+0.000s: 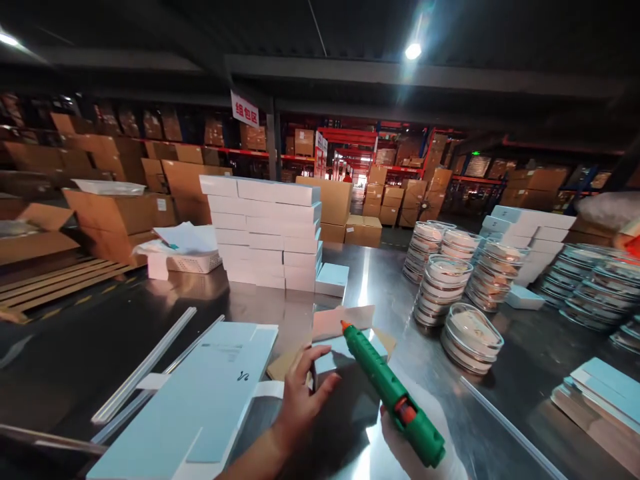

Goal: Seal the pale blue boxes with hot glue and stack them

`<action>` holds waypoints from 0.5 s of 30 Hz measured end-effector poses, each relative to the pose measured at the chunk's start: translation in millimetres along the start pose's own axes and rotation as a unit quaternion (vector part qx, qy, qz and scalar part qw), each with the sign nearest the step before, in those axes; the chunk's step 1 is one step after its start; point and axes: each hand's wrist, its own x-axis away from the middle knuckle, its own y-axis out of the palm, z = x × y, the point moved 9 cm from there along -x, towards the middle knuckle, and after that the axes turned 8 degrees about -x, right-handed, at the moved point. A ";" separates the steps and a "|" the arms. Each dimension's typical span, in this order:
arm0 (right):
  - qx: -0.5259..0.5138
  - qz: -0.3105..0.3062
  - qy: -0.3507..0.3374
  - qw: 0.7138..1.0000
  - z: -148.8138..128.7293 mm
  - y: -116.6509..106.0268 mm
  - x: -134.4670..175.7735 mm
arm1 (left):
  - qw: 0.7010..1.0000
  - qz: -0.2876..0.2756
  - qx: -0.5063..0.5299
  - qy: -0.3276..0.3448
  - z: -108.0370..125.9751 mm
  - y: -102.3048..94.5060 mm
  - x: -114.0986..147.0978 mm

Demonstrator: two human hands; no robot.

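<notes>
Warehouse, shiny steel table (380, 280); right hand (415, 453) grips green glue gun (390, 390), left hand (300, 400) fingers spread on pale-blue box (345, 350).

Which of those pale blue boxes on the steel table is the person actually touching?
The small box lying on brown card directly before the left hand, under the green glue gun's tip. The others sit stacked or apart, untouched.

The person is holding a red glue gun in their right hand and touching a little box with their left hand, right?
Not quite. The glue gun is green; only its tip and trigger are orange-red. The head view shows it in the right hand, while the left hand touches the little box.
</notes>
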 end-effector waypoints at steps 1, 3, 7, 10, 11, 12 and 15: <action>0.008 -0.013 -0.020 1.000 -10.6 4.5 -4.0 | 1.000 -0.008 0.000 0.005 3.2 3.8 1.9; 0.023 -0.031 -0.049 0.998 -27.5 10.1 -11.3 | 1.000 -0.020 0.004 0.012 9.0 9.7 4.4; 0.037 -0.048 -0.042 0.997 -34.8 13.9 -18.2 | 0.999 -0.027 0.006 0.033 16.3 14.4 7.1; 0.062 -0.004 -0.029 0.998 -20.7 5.5 -14.5 | 0.999 -0.020 -0.011 0.050 16.5 13.8 9.7; 0.068 0.013 -0.016 0.998 -11.6 1.9 -12.4 | 0.998 -0.020 -0.018 0.048 15.0 13.8 10.8; 0.069 0.028 0.008 0.997 0.1 -2.2 -10.3 | 0.999 -0.021 -0.024 0.043 12.9 14.0 11.8; 0.056 0.063 0.112 0.990 40.5 -16.0 -4.2 | 0.999 -0.027 -0.030 0.015 4.5 14.1 14.1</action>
